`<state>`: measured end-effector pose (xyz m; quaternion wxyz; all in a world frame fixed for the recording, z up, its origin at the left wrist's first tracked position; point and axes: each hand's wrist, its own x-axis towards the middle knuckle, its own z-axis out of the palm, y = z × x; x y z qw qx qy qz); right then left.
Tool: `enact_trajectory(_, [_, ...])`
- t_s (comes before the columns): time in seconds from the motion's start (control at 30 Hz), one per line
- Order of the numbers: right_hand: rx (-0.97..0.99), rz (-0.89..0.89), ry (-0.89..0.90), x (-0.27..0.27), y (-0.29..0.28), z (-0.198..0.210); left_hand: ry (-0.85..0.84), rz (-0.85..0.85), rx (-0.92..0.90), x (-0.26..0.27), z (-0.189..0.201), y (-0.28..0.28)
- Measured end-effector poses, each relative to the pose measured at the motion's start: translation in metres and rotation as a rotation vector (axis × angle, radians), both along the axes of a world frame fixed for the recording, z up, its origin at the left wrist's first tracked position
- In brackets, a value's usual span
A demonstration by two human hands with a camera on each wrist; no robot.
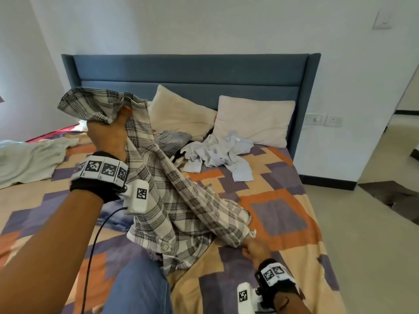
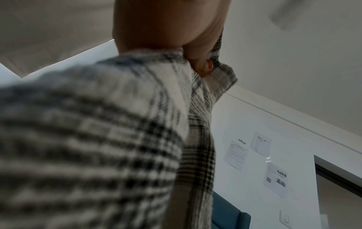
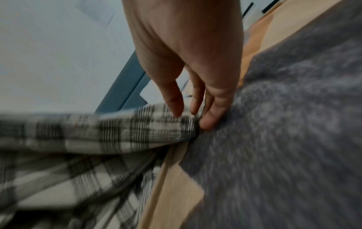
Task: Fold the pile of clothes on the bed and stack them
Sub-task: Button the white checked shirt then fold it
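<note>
A cream and black plaid shirt (image 1: 172, 200) hangs from my raised left hand (image 1: 108, 130), whose fingers grip its upper edge; the left wrist view shows a thumb (image 2: 201, 68) curled into the plaid cloth (image 2: 98, 139). The shirt's lower part trails onto the patchwork bedspread (image 1: 283, 214). My right hand (image 1: 254, 248) is low at the bed's near right and pinches a lower corner of the shirt; in the right wrist view its fingertips (image 3: 207, 122) meet the plaid hem (image 3: 137, 128). A light blue garment (image 1: 217, 152) and a grey one (image 1: 172, 138) lie crumpled near the pillows.
Two cream pillows (image 1: 254, 121) lean on the blue headboard (image 1: 190, 71). A pale green cloth (image 1: 29, 157) is spread at the bed's left. A blue trouser leg (image 1: 136, 286) is at the near edge. Beige floor (image 1: 367, 223) lies right of the bed.
</note>
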<state>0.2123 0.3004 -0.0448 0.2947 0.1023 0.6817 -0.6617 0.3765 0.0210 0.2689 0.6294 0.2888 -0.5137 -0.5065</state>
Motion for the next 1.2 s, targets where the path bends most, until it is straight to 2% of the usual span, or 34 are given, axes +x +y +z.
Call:
enact_trajectory(0.07, [0.025,0.052,0.029,0.011,-0.014,-0.005,-0.001,0.002,0.004,0.002,-0.001,-0.002])
enact_trajectory(0.17, [-0.030,0.005,0.018,0.020,-0.029,-0.008,-0.025,-0.001,0.038,0.002,-0.005,-0.008])
enact_trajectory(0.33, [-0.220,-0.239,-0.010,0.009,-0.029,-0.001,-0.089,0.025,0.049,-0.002,-0.010,-0.016])
enact_trajectory(0.47, [-0.392,-0.394,0.163,-0.012,-0.014,0.026,-0.121,0.010,-0.012,-0.002,-0.015,-0.023])
enact_trajectory(0.57, [-0.489,-0.370,0.302,-0.030,0.003,0.051,-0.185,0.037,0.023,0.004,-0.025,-0.026])
enact_trajectory(0.7, [-0.396,-0.370,0.528,-0.083,0.040,0.082,-0.171,0.019,0.064,0.015,-0.034,-0.030])
enact_trajectory(0.83, [-0.395,-0.320,0.545,-0.113,0.069,0.114,-0.252,-0.029,0.057,0.023,-0.034,0.002])
enact_trajectory(0.93, [-0.412,-0.246,0.569,-0.107,0.070,0.141,-0.302,-0.035,0.064,0.012,-0.051,-0.022])
enact_trajectory(1.0, [-0.319,-0.094,0.705,-0.093,0.074,0.162,-0.318,-0.082,0.037,0.007,-0.058,-0.037])
enact_trajectory(1.03, [-0.202,0.070,0.812,-0.088,0.079,0.169,-0.359,-0.093,0.023,0.006,-0.058,-0.040])
enact_trajectory(1.07, [-0.035,0.289,0.930,-0.085,0.083,0.176,-0.440,-0.113,0.024,0.004,-0.061,-0.047])
enact_trajectory(1.13, [0.452,0.686,1.086,-0.089,0.087,0.184,-0.603,-0.182,-0.049,0.006,-0.059,-0.042])
enact_trajectory(1.17, [0.718,0.754,1.154,-0.095,0.089,0.184,-0.658,-0.256,-0.126,0.007,-0.058,-0.035])
enact_trajectory(1.2, [0.915,0.742,1.238,-0.101,0.091,0.183,-0.676,-0.365,-0.230,0.008,-0.058,-0.034])
